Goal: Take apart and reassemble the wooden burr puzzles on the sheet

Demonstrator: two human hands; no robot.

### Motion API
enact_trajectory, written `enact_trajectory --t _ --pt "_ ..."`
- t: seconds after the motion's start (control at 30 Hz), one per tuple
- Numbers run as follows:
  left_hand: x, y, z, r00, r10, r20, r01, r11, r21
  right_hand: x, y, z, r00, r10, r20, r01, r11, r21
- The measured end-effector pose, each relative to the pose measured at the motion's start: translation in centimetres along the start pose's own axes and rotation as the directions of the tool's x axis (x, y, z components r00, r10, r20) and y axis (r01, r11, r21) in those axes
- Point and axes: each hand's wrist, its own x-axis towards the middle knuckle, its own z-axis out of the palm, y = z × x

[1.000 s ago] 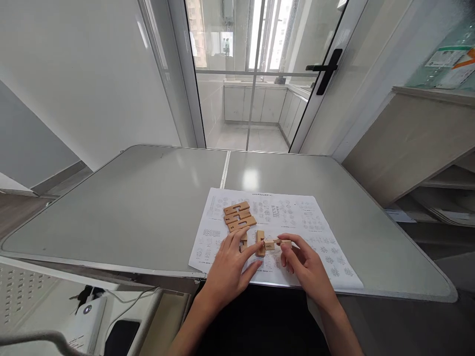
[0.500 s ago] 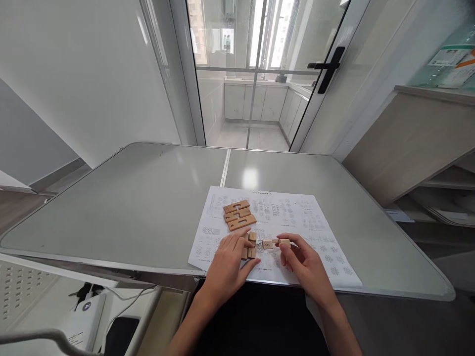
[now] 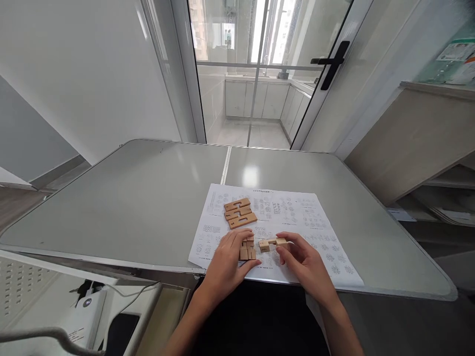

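My left hand (image 3: 230, 257) is curled around a cluster of wooden puzzle pieces (image 3: 248, 251), with fingers over the far side and the thumb along the near side. Between the thumb and fingers of my right hand (image 3: 302, 257) is a notched wooden puzzle piece (image 3: 264, 246), its free end pointing left at the cluster. A small gap separates the two. Just beyond my left hand, three flat wooden pieces with slots (image 3: 239, 213) lie close together on a printed instruction sheet (image 3: 289, 207). My right fingertips cover part of the notched piece.
The sheet lies on a grey table (image 3: 156, 198) with a seam (image 3: 225, 165). At lower left, a white surface holds a white box (image 3: 87, 316), a dark phone-like object (image 3: 121, 331) and cables. A wooden shelf (image 3: 408, 133) stands at right; a glass door (image 3: 256, 99) is beyond.
My right hand has turned the notched piece, so its notch shows more clearly. My left fingers have shifted on the cluster, exposing more of its top.
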Motion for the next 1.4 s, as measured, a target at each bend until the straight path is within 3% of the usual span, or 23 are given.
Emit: enact_trajectory --t 0.53,1.1,1.4 --pt "-0.1 -0.3 0.2 1.000 -0.016 -0.023 0.016 1.000 0.027 0.1 0.3 0.1 1.000 -0.020 -0.005 0.020 0.999 -0.030" --pt "-0.3 0.1 -0.1 0.997 -0.074 -0.015 0.074 0.997 0.007 0.0 0.6 0.3 0.999 -0.044 0.029 0.043 0.998 0.046" --pt "-0.6 -0.4 0.0 0.996 -0.068 -0.052 0.065 0.995 -0.070 -0.1 -0.8 1.6 0.997 -0.044 0.057 0.030 0.973 0.231"
